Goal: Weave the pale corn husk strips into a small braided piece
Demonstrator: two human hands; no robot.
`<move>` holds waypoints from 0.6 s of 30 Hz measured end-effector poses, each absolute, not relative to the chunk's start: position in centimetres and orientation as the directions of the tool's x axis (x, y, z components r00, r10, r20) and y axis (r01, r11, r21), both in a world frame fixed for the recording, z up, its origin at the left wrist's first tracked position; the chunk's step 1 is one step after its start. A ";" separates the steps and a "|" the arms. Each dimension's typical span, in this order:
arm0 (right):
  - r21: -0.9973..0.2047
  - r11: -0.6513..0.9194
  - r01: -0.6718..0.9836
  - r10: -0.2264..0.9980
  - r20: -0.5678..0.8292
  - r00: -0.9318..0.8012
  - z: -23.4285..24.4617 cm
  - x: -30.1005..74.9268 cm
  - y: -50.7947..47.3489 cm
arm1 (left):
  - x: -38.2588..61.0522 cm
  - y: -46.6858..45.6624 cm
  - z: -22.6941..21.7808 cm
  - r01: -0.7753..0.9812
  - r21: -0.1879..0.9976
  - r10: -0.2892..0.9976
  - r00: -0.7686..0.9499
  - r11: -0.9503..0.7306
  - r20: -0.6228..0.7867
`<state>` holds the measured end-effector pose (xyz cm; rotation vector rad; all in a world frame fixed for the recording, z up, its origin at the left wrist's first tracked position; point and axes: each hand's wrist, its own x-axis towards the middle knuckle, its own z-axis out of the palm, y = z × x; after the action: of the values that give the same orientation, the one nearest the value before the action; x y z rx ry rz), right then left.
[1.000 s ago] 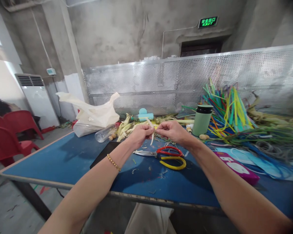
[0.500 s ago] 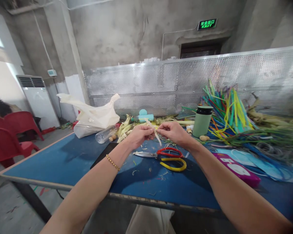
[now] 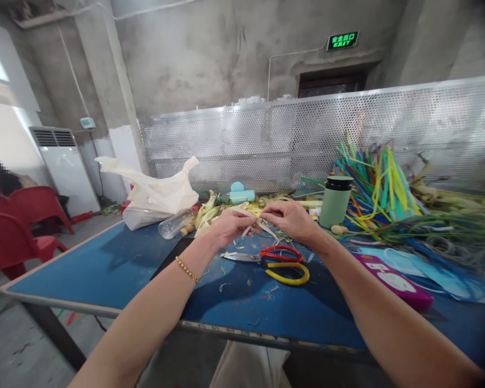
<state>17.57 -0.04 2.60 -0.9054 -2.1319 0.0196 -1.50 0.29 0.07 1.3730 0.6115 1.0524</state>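
Note:
Over the middle of the blue table (image 3: 101, 264), both hands meet at a pale, thin strip of corn husk (image 3: 271, 231). My left hand (image 3: 231, 226) pinches it between thumb and fingers, a beaded bracelet on that wrist. My right hand (image 3: 289, 218) is closed in a pinch on the same strip, its fingertips almost touching the left ones. One end of the strip hangs below the fingers; its other parts are partly hidden by them. Scissors (image 3: 267, 260) with one red and one yellow handle lie just beneath the hands, among small fibre scraps.
A white plastic bag (image 3: 157, 194) and a clear bottle (image 3: 172, 225) lie left of more husks (image 3: 207, 214). On the right stand a green tumbler (image 3: 336, 202) and coloured strips (image 3: 383, 183), with a purple pack (image 3: 392, 280) nearer. Red chairs (image 3: 14, 226) stand beyond the table, near a person.
The strip between my fingers has turned: its upper end no longer stands up, and it now lies lower across the fingertips. Both hands stay in nearly the same place.

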 end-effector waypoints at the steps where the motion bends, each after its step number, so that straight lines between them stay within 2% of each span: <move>1: -0.253 0.726 0.639 0.580 0.724 -0.373 2.8 17.6 -0.2 | -1.5 0.3 0.1 -0.262 0.958 0.888 0.406 -0.113 0.216; 3: -0.190 0.654 0.732 0.504 0.831 -0.235 3.1 17.7 -0.5 | -1.3 0.3 0.1 -0.306 0.947 0.931 0.306 -0.102 0.200; 5: -0.203 0.576 0.792 0.473 0.873 -0.121 3.3 17.4 -0.9 | -1.3 0.3 0.0 -0.303 0.946 0.962 0.204 -0.114 0.181; 6: -0.232 0.561 0.795 0.499 0.861 -0.101 3.2 17.1 -1.0 | -1.3 0.3 -0.1 -0.284 0.950 0.971 0.159 -0.131 0.181; 8: -0.307 0.585 0.750 0.632 0.752 -0.186 2.7 16.3 -1.2 | -1.2 0.4 -0.3 -0.249 0.951 0.973 0.095 -0.183 0.212; 10: -0.349 0.614 0.708 0.713 0.630 -0.308 1.9 15.3 -1.2 | -1.1 0.5 -0.4 -0.269 0.937 0.963 0.083 -0.224 0.255; 15: -0.522 0.603 0.604 0.784 0.527 -0.327 0.3 13.7 -0.7 | -0.5 0.5 -0.5 -0.423 0.864 0.920 0.146 -0.274 0.364; 18: -0.603 0.579 0.549 0.809 0.508 -0.296 -0.2 13.3 -0.6 | -0.3 0.3 -0.6 -0.467 0.840 0.920 0.124 -0.277 0.372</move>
<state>13.30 -0.58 -0.20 -1.0839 -1.9879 0.4011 -0.28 0.34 -0.61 1.1829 0.5325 1.4682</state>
